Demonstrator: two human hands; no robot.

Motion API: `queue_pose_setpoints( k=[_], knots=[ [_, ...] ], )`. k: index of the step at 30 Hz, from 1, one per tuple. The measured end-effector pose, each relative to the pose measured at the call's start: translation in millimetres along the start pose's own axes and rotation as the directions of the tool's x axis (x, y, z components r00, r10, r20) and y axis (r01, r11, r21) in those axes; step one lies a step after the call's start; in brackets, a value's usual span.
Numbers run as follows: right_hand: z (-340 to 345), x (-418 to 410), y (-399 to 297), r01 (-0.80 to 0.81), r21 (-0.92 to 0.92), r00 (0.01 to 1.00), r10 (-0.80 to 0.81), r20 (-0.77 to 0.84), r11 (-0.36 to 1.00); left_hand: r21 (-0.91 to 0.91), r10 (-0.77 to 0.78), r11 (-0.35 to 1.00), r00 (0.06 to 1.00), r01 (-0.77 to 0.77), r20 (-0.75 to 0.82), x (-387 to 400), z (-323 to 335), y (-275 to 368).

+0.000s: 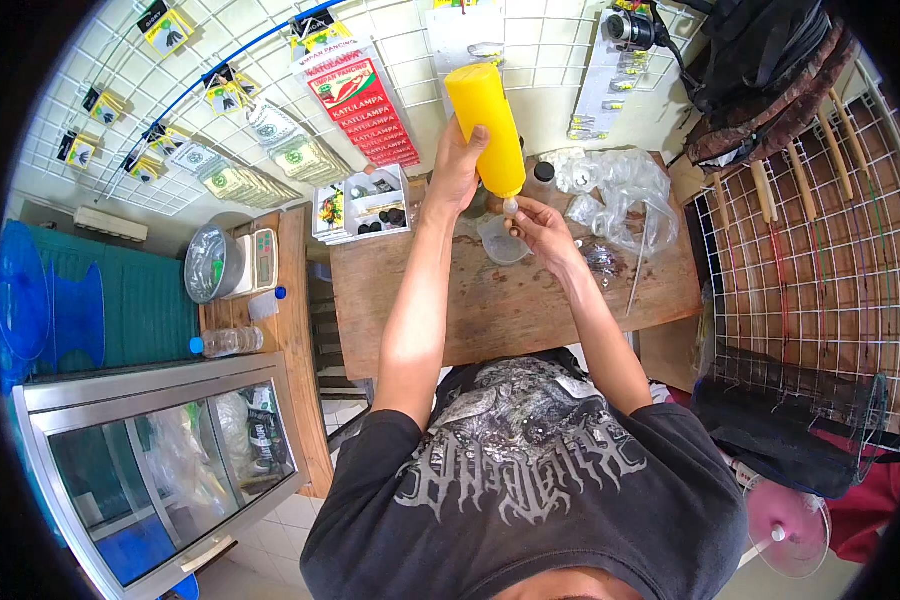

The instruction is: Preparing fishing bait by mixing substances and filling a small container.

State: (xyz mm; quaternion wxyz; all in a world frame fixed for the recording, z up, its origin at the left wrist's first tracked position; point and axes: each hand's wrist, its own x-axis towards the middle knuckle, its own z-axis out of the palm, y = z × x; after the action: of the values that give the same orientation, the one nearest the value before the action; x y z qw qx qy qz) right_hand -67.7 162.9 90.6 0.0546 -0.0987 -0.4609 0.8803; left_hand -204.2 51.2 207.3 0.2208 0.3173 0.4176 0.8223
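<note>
My left hand is closed around a yellow plastic squeeze bottle, held tilted with its tip pointing down. At the tip, the fingers of my right hand pinch a small clear container, whose exact kind is too small to tell. Below and a little left of it, a translucent plastic bowl rests on the wooden table. Behind my right hand stands a bottle with a black cap, partly hidden.
A white compartment box holds small containers at the table's back left. Clear plastic bags and a thin white stick lie on the right. A digital scale and metal bowl stand on the left counter. Wire racks surround the table.
</note>
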Motion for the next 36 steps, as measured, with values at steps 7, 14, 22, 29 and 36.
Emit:
queue_pose_setpoints(
  k=[7,14,22,29,36],
  knots=[
    [-1.3,0.1,-0.5,0.005,-0.008,1.0,-0.005,0.011,1.0,-0.016,-0.002,1.0,1.0,0.002,0.006,0.3,-2.3,-2.8],
    [5.7,-3.5,-6.3,-0.002,-0.007,1.0,0.002,-0.003,1.0,-0.029,-0.004,1.0,1.0,0.004,0.008,0.4,-3.7,-3.5],
    [5.4,-1.9,-6.2,-0.007,-0.011,1.0,0.007,-0.005,1.0,-0.017,-0.002,1.0,1.0,0.002,0.004,-0.2,-1.9,-1.0],
    [3.2,-1.4,-3.8,-0.005,-0.009,1.0,0.005,0.0,1.0,-0.021,-0.014,1.0,1.0,0.015,0.013,0.1,-3.5,-1.5],
    [5.8,-3.0,-5.7,-0.01,0.012,1.0,0.011,-0.014,1.0,-0.047,-0.024,0.999,0.999,0.025,0.024,-1.9,-5.1,-0.2]
  ],
)
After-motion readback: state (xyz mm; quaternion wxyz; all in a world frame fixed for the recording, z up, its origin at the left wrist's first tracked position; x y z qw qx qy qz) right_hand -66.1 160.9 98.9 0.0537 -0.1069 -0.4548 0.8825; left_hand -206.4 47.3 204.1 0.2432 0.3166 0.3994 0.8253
